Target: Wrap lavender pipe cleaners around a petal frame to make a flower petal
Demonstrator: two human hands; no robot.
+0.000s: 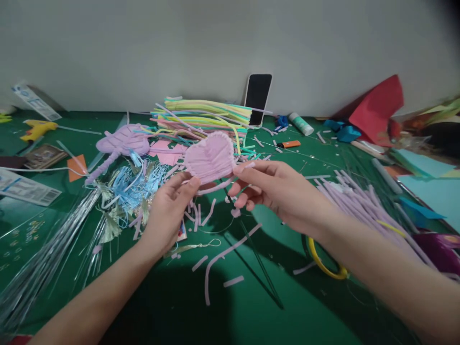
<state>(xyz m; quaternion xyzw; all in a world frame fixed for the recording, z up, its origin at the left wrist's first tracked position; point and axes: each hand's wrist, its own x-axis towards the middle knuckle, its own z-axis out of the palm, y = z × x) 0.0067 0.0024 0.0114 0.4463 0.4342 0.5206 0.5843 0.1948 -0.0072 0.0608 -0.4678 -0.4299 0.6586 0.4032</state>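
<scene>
A pink-purple heart-shaped piece [210,155] with a fuzzy edge is held up above the green table. My left hand [176,203] pinches its lower left edge, thumb on the front face. At the lower right edge, my right hand [269,187] grips it between thumb and index finger, the other fingers curled below. A purple fuzzy strip [217,186] runs beneath the heart between both hands. Just behind, to the left, lies a larger purple fuzzy shape [124,140] with a wrapped stem.
Bundled colored pipe cleaners [208,112] and a leaning phone [258,98] are at the back. A yellow glue gun [38,129], blue tassels [132,187] and silver strands [64,239] lie left. Purple pipe cleaners [362,206] and yellow scissor handles [325,261] lie right; cut bits are scattered about.
</scene>
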